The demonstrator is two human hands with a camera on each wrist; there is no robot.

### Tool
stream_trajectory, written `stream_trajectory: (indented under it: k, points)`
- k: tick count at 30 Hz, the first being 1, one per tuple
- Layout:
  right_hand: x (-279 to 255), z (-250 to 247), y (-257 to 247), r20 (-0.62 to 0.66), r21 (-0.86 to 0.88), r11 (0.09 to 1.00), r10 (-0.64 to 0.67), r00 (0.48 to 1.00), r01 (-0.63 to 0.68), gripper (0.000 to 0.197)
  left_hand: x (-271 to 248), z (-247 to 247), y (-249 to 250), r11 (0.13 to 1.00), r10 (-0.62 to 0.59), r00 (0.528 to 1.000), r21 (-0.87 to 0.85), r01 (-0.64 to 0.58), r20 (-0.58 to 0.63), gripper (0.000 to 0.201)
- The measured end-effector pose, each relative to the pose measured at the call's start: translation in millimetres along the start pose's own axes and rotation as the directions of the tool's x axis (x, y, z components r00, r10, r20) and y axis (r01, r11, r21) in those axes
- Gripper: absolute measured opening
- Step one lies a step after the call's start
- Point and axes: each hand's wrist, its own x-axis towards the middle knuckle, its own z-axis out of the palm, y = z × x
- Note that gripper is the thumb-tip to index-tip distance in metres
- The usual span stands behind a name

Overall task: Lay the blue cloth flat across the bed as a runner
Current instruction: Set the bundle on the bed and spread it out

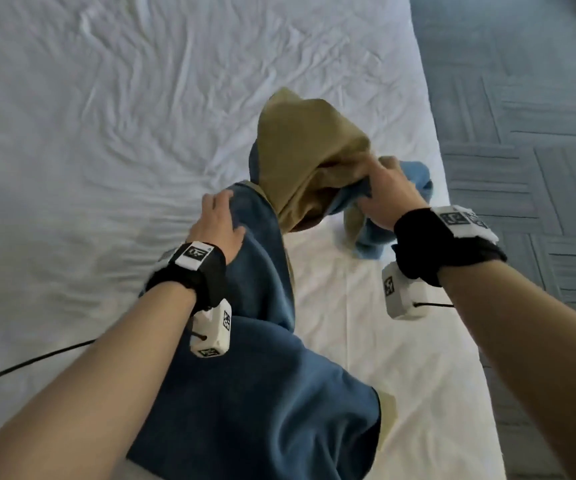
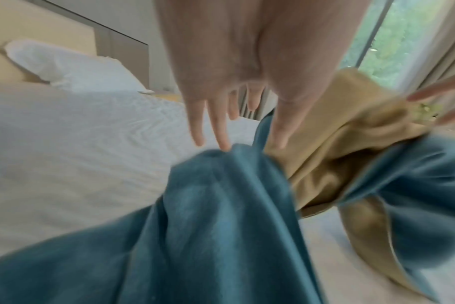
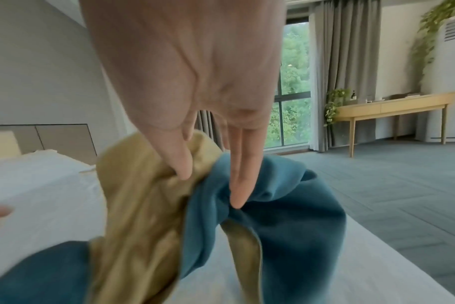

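The blue cloth (image 1: 262, 393) with a tan lining (image 1: 300, 147) lies bunched and twisted near the right edge of the white bed (image 1: 106, 133). My left hand (image 1: 219, 223) rests on a raised blue fold, its fingers (image 2: 221, 142) straight and touching the ridge of the cloth (image 2: 208, 226). My right hand (image 1: 380, 188) pinches the gathered tan and blue part and holds it up off the sheet. In the right wrist view my right hand (image 3: 209, 188) has its thumb in the tan side and its fingers in the blue cloth (image 3: 286, 226).
The wrinkled white sheet stretches far to the left. Grey carpet floor (image 1: 522, 133) borders the bed's right edge. A black cable (image 1: 20, 367) crosses the sheet at the lower left. A pillow (image 2: 73, 67) lies at the headboard; a wooden table (image 3: 392, 107) stands by the window.
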Motion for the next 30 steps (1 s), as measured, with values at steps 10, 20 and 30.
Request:
stream_trajectory:
  k: [10,20,30]
  points:
    - [-123.0,150.4,23.0,0.601,-0.068,0.990,0.136,0.787,-0.120,0.050,-55.6,55.6,-58.1,0.974,-0.192,0.924,0.182,0.137,0.332,0.065]
    - [-102.8,219.7,-0.9,0.645,0.295,0.871,0.123,0.754,-0.394,0.060,-52.1,90.3,-107.1,0.915,-0.403,0.885,0.097,0.391,0.235,0.114]
    - [-54.0,196.5,-34.9,0.544,0.124,0.981,0.057,0.837,-0.148,0.025,-19.9,75.9,-89.1,0.976,-0.194,0.858,0.181,0.120,0.476,0.036]
